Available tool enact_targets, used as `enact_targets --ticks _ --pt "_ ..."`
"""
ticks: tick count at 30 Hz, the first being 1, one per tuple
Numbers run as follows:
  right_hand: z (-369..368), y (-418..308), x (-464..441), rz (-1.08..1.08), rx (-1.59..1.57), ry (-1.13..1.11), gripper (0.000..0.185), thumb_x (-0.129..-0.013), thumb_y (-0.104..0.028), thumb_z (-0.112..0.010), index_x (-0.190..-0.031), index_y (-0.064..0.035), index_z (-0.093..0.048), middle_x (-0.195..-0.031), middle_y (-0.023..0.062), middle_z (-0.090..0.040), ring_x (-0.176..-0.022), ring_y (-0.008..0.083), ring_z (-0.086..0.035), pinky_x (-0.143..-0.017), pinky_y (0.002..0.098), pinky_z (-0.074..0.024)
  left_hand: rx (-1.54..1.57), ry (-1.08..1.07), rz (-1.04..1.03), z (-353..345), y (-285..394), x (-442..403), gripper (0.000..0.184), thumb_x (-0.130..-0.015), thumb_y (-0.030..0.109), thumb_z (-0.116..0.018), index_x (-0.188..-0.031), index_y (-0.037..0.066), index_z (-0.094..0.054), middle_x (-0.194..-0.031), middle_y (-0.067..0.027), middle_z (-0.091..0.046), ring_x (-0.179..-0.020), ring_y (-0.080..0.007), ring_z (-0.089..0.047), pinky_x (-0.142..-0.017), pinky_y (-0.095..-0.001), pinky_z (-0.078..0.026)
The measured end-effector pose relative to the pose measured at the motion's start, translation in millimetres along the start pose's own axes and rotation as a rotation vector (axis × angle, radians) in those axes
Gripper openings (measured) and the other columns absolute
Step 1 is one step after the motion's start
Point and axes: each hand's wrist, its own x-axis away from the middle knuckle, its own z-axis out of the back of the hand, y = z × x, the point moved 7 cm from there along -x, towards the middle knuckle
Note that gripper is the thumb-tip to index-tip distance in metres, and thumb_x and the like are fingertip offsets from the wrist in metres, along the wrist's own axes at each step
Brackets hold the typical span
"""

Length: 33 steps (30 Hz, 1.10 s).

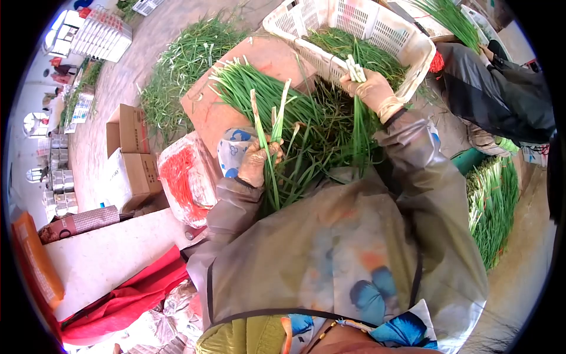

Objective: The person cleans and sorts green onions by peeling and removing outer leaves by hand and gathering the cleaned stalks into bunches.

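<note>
Several green stalks with pale ends (277, 125) stand up out of my left hand (257, 161), whose gloved fingers are wrapped round them. My right hand (375, 94), also gloved, grips a small bunch of green stalks (358, 133); its white ends show above the fingers and the leaves hang down. Between and behind my hands, a pile of trimmed green stalks (259, 88) lies on a reddish-brown board (203, 106). Loose, darker leaves (330, 118) lie in front of me, between my hands.
A white crate (377, 23) with greens stands behind my right hand. Red ties (184, 180) lie on a package at the left, near cardboard boxes (137, 171). Loose greens cover floor beyond the board. Tied bundles (492, 206) stand at right, near another person (489, 88).
</note>
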Motion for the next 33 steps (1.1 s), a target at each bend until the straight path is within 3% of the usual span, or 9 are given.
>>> enact_targets --ticks 4,11,16,20,22,24,26,29,33 --pt "-46 -34 28 0.087 -0.247 -0.183 0.016 -0.076 -0.004 -0.066 -0.091 -0.0042 -0.06 -0.082 0.0018 -0.061 -0.067 0.0099 -0.055 -0.062 0.0206 -0.0459 -0.003 0.002 -0.035 -16 5 0 0.021 -0.079 0.011 -0.064 -0.096 0.009 -0.053 -0.09 -0.0047 -0.059 -0.068 -0.0123 -0.054 -0.058 -0.0237 -0.044" --pt "-54 -41 3 0.418 0.039 -0.064 0.039 -0.078 -0.031 -0.062 -0.102 -0.0006 -0.056 -0.083 0.0111 -0.062 -0.072 0.0182 -0.058 -0.068 0.0295 -0.0466 -0.09 -0.093 -0.041 -34 9 6 0.021 -0.077 0.011 -0.066 -0.094 0.008 -0.055 -0.092 -0.01 -0.062 -0.067 -0.0131 -0.055 -0.055 -0.0235 -0.044" --pt "13 -31 -16 0.12 -0.339 0.056 0.018 -0.078 -0.007 -0.062 -0.094 0.0015 -0.059 -0.088 0.0086 -0.064 -0.075 0.0133 -0.059 -0.064 0.0244 -0.0483 -0.03 -0.129 0.009 -26 6 12 0.022 -0.076 0.01 -0.067 -0.095 0.008 -0.054 -0.093 -0.0116 -0.061 -0.068 -0.0149 -0.055 -0.056 -0.0259 -0.044" --pt "33 -33 -8 0.124 0.415 0.368 0.026 -0.078 -0.011 -0.064 -0.104 -0.0125 -0.061 -0.084 0.0061 -0.063 -0.072 0.0136 -0.058 -0.066 0.0262 -0.0448 -0.028 -0.073 0.009 -22 3 9 0.022 -0.077 0.009 -0.066 -0.095 0.008 -0.054 -0.093 -0.0112 -0.061 -0.068 -0.0147 -0.055 -0.056 -0.0249 -0.044" --pt "23 -23 3 0.072 0.189 0.253 0.026 -0.078 -0.012 -0.064 -0.104 -0.0101 -0.06 -0.084 0.0071 -0.064 -0.07 0.0139 -0.058 -0.063 0.0253 -0.0458 -0.036 -0.052 -0.01 -24 4 4 0.022 -0.077 0.009 -0.066 -0.095 0.008 -0.054 -0.093 -0.011 -0.061 -0.068 -0.0142 -0.056 -0.056 -0.0242 -0.044" --pt "-9 -6 5 0.268 -0.705 0.053 0.017 -0.077 -0.018 -0.068 -0.087 -0.0063 -0.063 -0.079 0.0066 -0.064 -0.058 0.0103 -0.056 -0.049 0.02 -0.043 -0.044 -0.071 -0.061 -33 10 3 0.023 -0.077 0.016 -0.067 -0.094 0.006 -0.053 -0.086 -0.0056 -0.058 -0.064 -0.0115 -0.052 -0.056 -0.023 -0.042" --pt "-43 -18 26 -0.051 -0.285 -0.052 0.025 -0.076 -0.02 -0.068 -0.092 -0.0021 -0.062 -0.073 0.0033 -0.062 -0.061 0.012 -0.056 -0.052 0.0232 -0.0427 -0.099 -0.074 -0.05 -38 8 0 0.026 -0.077 0.018 -0.067 -0.096 0.006 -0.054 -0.086 -0.0057 -0.059 -0.066 -0.0116 -0.054 -0.057 -0.0219 -0.043" --pt "-80 -20 32 0.021 -0.396 -0.28 0.022 -0.078 -0.02 -0.067 -0.093 -0.0047 -0.063 -0.072 0.0005 -0.061 -0.059 0.0072 -0.054 -0.045 0.0191 -0.036 -0.14 -0.079 -0.043 -51 4 -5 0.026 -0.08 0.019 -0.064 -0.1 0.004 -0.056 -0.09 -0.007 -0.062 -0.073 -0.0118 -0.057 -0.062 -0.0225 -0.044" --pt "-35 -23 9 0.065 -0.345 -0.077 0.023 -0.08 -0.023 -0.064 -0.094 -0.0037 -0.06 -0.082 0.0057 -0.065 -0.065 0.0089 -0.059 -0.047 0.0191 -0.044 -0.117 -0.042 -0.12 -58 22 5 0.026 -0.082 0.012 -0.059 -0.106 0.002 -0.057 -0.091 -0.0057 -0.062 -0.078 -0.0096 -0.056 -0.071 -0.0228 -0.045"
